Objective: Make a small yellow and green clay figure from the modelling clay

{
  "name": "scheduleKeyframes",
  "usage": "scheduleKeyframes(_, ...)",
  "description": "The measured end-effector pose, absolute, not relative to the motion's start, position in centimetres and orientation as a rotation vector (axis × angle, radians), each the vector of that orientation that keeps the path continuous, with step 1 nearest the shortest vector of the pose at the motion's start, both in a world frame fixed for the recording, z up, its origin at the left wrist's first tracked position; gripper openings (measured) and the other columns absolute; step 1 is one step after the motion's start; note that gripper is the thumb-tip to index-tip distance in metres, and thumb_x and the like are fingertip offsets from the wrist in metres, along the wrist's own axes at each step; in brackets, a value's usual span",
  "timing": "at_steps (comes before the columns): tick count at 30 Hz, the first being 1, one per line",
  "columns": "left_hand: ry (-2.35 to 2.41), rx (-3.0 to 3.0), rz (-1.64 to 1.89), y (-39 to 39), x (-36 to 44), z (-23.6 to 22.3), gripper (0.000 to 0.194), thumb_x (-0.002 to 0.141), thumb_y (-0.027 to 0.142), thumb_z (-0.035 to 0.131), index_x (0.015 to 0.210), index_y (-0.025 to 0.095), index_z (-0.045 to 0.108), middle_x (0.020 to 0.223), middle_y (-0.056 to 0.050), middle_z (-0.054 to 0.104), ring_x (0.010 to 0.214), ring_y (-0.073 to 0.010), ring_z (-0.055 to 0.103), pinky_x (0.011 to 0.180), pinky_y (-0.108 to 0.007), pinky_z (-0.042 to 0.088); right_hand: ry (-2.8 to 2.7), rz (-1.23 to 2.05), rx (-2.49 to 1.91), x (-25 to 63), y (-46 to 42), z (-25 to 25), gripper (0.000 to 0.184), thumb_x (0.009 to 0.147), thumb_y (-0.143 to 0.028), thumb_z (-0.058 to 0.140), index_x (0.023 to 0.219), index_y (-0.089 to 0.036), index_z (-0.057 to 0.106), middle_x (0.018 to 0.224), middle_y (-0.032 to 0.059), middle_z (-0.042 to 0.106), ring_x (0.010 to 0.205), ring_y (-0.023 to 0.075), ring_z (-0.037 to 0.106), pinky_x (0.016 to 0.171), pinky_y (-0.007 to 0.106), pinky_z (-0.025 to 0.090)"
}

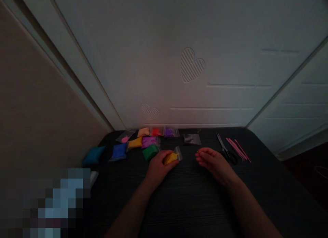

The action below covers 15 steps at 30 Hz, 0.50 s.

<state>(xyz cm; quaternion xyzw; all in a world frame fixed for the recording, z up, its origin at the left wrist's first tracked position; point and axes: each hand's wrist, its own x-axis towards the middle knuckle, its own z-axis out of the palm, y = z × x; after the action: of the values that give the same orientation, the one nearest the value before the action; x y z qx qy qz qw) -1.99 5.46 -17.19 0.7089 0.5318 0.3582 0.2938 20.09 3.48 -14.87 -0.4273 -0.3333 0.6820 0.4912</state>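
My left hand is closed around a small clear zip bag of yellow modelling clay, holding it just over the dark table. The bag's clear end sticks out past my fingers on the right. To the right, my right hand is raised with thumb and fingertips pinched together. A tiny yellow-orange bit of clay shows between those fingertips. Beside my left hand lies a green clay packet. Black-handled scissors lie just beyond my right hand, their handles partly covered by it.
Clay packets in several colours, among them blue, teal, magenta and red, lie at the back left. A dark packet sits at the back middle. Pink modelling tools lie right of the scissors. A white panel stands behind the table.
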Motion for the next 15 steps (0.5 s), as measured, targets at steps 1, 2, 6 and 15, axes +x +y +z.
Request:
scheduleKeyframes(1,1.427,1.874,0.959,5.51,-2.05,-17.19,0.038,0.064,0.042,0.057,0.096,0.020,0.055,0.094,-0.003,0.058,0.084,-0.0171,0.055,0.076,-0.031,0.045,-0.794,1.707,-1.008,19.88,3.35,-14.83,0.020,0.069,-0.024,0.061,0.087,-0.018,0.057,0.088,0.0040,0.062,0.074,0.0096,0.058,0.069,0.022,0.044)
scheduleKeyframes(2,1.436,1.865,0.963,5.53,-2.08,-17.16,0.039,0.064,0.042,0.058,0.096,0.020,0.055,0.094,-0.003,0.058,0.085,-0.0172,0.055,0.076,-0.031,0.045,-0.783,1.749,-0.978,19.71,3.23,-14.79,0.021,0.069,-0.023,0.061,0.089,-0.018,0.056,0.090,0.0044,0.062,0.077,0.0101,0.058,0.072,0.023,0.044)
scheduleKeyframes(6,1.454,1.847,0.972,5.50,-2.11,-16.98,0.039,0.064,0.043,0.058,0.095,0.020,0.056,0.095,-0.003,0.059,0.085,-0.0174,0.055,0.077,-0.031,0.044,-0.765,1.798,-0.922,19.53,3.01,-14.75,0.022,0.068,-0.020,0.062,0.089,-0.019,0.055,0.094,0.0047,0.062,0.081,0.0106,0.059,0.075,0.023,0.045)
scheduleKeyframes(15,1.453,1.833,0.970,5.55,-2.12,-17.08,0.039,0.064,0.043,0.058,0.095,0.020,0.056,0.094,-0.003,0.059,0.084,-0.0174,0.056,0.076,-0.031,0.045,-0.738,1.750,-0.884,19.61,3.12,-15.05,0.007,0.075,-0.024,0.055,0.078,-0.018,0.053,0.071,0.0010,0.063,0.056,0.0056,0.057,0.052,0.015,0.044)
